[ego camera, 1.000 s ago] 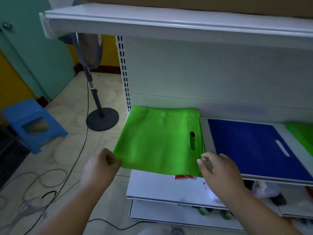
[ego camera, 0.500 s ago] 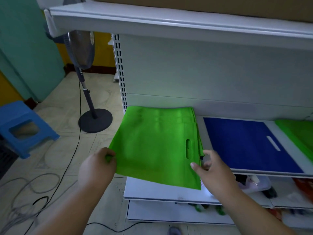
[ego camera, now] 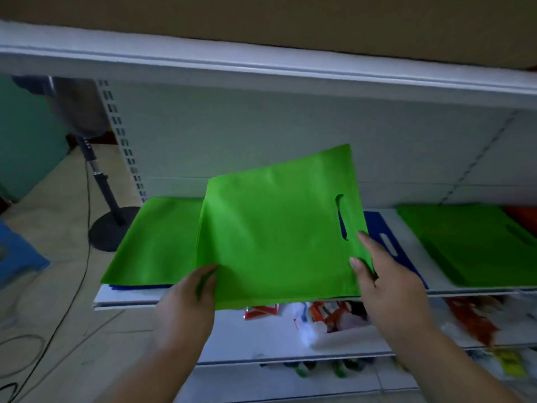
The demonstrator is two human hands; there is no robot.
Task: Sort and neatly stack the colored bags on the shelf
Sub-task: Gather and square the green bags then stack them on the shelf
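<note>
moved: top green bag point(ego camera: 279, 237) is now lifted off the pile and tilted up, it was lying flat before
left hand point(ego camera: 186, 301): pinched on the bag's near left corner
right hand point(ego camera: 386, 283): gripping the right edge by the handle slot
pile: more green bags point(ego camera: 154, 242) on the shelf point(ego camera: 122, 301), blue bag point(ego camera: 386, 242) behind
</note>
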